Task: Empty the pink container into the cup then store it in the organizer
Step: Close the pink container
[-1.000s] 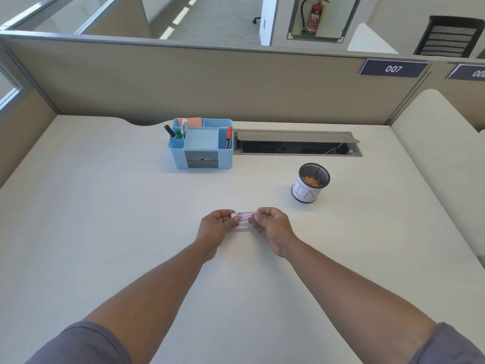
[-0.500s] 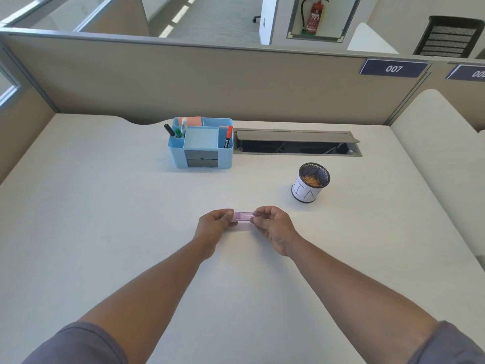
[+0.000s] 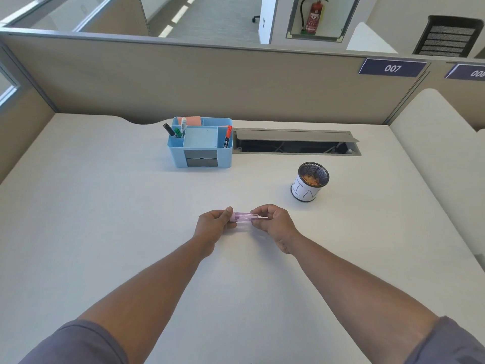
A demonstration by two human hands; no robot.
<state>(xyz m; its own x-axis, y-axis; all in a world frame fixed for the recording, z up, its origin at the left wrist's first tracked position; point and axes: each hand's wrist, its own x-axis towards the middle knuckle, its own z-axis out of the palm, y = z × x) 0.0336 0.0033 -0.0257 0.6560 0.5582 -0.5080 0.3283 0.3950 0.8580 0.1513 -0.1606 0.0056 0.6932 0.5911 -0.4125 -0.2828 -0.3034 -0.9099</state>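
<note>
A small clear pink container (image 3: 244,217) lies sideways just above the desk between both hands. My left hand (image 3: 214,225) pinches its left end, and my right hand (image 3: 273,222) pinches its right end. I cannot tell whether it is open or what is in it. The mesh cup (image 3: 309,182), black with a white band, stands to the right and farther back with small orange-brown bits inside. The light blue organizer (image 3: 200,151) sits at the back centre, with markers, sticky notes and two grey drawers.
An open cable tray (image 3: 296,143) is set into the white desk (image 3: 105,206) just right of the organizer. Beige partition walls (image 3: 210,82) close the back and the left side. A cream rounded panel (image 3: 441,143) borders the right.
Both hands keep hold of the pink container in nearly the same place. It looks slightly longer between the fingers than one second ago.
</note>
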